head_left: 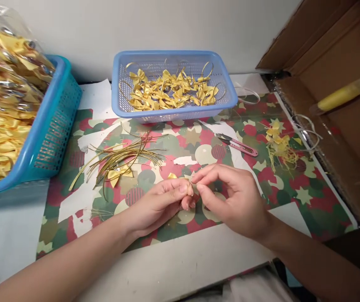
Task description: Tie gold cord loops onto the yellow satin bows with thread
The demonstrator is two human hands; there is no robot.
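Note:
My left hand pinches a small gold ribbon bow between thumb and fingers at the table's middle. My right hand meets it from the right, its fingertips pinched on the same bow; most of the bow is hidden by the fingers. To the left of my hands lies a loose bundle of gold cords with another gold bow on it. A light blue basket at the back holds several finished gold bows with cord loops.
A teal basket at the left holds clear bags of gold bows. Pink thread snips lie right of centre, beside a heap of yellow ribbon scraps. An open cardboard box with a yellow tube stands at the right. Patterned wrapping paper covers the table.

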